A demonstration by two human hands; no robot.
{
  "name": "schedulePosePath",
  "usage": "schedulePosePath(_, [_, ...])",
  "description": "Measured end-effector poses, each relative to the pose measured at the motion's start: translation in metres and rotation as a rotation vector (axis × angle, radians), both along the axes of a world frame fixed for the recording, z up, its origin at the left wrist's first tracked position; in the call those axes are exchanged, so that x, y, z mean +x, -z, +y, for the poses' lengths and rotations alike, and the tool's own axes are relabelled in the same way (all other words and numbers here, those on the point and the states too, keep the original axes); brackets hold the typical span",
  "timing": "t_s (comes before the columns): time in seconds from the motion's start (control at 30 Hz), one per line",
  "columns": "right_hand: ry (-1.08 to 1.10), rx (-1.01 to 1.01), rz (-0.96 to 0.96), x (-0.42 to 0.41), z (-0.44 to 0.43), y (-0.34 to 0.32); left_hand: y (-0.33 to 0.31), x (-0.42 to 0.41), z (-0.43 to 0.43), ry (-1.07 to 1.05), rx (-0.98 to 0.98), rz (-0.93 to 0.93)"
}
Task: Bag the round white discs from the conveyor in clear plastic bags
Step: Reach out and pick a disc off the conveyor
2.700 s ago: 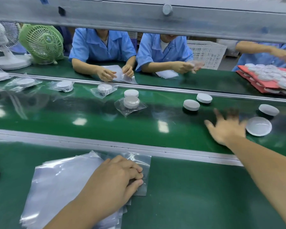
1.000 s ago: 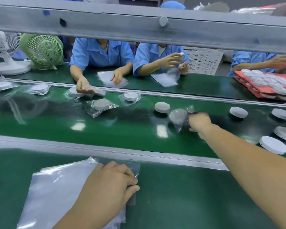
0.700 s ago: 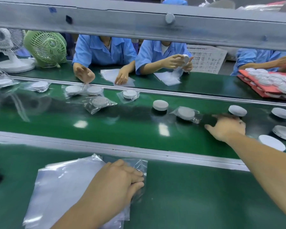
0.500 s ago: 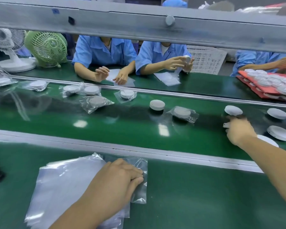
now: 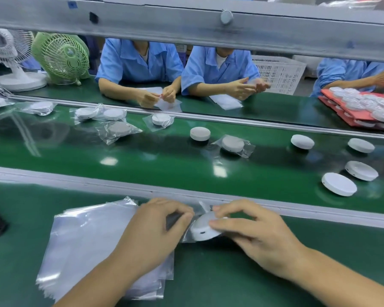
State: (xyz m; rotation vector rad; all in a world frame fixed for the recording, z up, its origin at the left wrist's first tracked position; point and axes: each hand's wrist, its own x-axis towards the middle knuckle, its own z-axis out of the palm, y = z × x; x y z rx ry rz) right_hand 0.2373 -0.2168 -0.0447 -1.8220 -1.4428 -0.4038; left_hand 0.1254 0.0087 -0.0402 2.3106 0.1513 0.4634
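Observation:
My right hand [image 5: 256, 235] grips a round white disc [image 5: 203, 228] at the near table edge, its left side lying in the mouth of a clear bag. My left hand [image 5: 155, 231] pinches that bag's opening [image 5: 200, 207] on top of the stack of clear plastic bags [image 5: 87, 242]. Bare white discs lie on the green conveyor [image 5: 164, 169]: one in the middle [image 5: 200, 133], several at the right [image 5: 339, 184]. A bagged disc [image 5: 232, 144] lies between them, with more bagged ones at the left [image 5: 118, 129].
A metal rail [image 5: 297, 209] divides my table from the belt. Across the belt sit people in blue shirts handling bags. Two fans [image 5: 62, 56] stand at the far left, a white crate [image 5: 277, 73] behind, a red tray [image 5: 361, 114] of discs at the far right.
My right hand left a bagged disc on the belt, picked a bare disc from the belt's right side and brought it back to the bag stack. My left hand now holds a bag's mouth.

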Motion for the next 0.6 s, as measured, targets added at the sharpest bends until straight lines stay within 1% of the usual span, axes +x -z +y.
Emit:
schedulePosePath(0.07, [0.036,0.111,0.121,-0.013,0.013,-0.004,-0.006,-0.002,-0.006,0.16,-0.388,0.018])
schedulePosePath(0.1, [0.075,0.158,0.199,-0.016,0.018,-0.006,-0.01,-0.003,-0.008,0.245,-0.539,0.022])
schedulePosePath(0.13, [0.123,0.193,0.301,-0.019,0.023,-0.009,-0.011,-0.004,-0.009,0.301,-0.623,0.019])
schedulePosePath(0.17, [0.159,0.202,0.427,-0.02,0.026,-0.012,-0.011,-0.005,-0.01,0.316,-0.64,0.006])
schedulePosePath(0.2, [0.166,0.177,0.552,-0.02,0.028,-0.015,-0.01,-0.004,-0.012,0.273,-0.61,-0.024])
schedulePosePath(0.27, [0.08,0.045,0.744,-0.02,0.032,-0.019,-0.005,-0.002,-0.019,0.069,-0.566,-0.117])
schedulePosePath(0.3, [0.037,-0.035,0.807,-0.018,0.034,-0.021,-0.005,-0.001,-0.023,-0.019,-0.578,-0.155])
schedulePosePath(0.37, [0.047,-0.113,0.863,-0.011,0.041,-0.023,-0.002,0.0,-0.025,-0.08,-0.569,-0.188])
schedulePosePath(0.4, [0.116,-0.103,0.863,-0.003,0.044,-0.024,-0.002,0.0,-0.022,-0.093,-0.513,-0.183])
schedulePosePath(0.43, [0.206,-0.071,0.847,0.008,0.047,-0.024,-0.003,-0.001,-0.017,-0.118,-0.41,-0.165])
schedulePosePath(0.47, [0.299,-0.031,0.836,0.023,0.048,-0.023,-0.004,-0.002,-0.009,-0.148,-0.23,-0.134])
schedulePosePath(0.5, [0.386,0.022,0.85,0.042,0.047,-0.023,-0.007,-0.004,0.0,-0.153,-0.005,-0.082])
schedulePosePath(0.53, [0.472,0.079,0.876,0.064,0.045,-0.023,-0.01,-0.005,0.007,-0.129,0.207,-0.003])
schedulePosePath(0.57, [0.579,0.135,0.883,0.088,0.042,-0.025,-0.014,-0.007,0.011,-0.085,0.367,0.093])
schedulePosePath(0.6, [0.689,0.192,0.894,0.113,0.039,-0.027,-0.016,-0.008,0.014,-0.038,0.452,0.176])
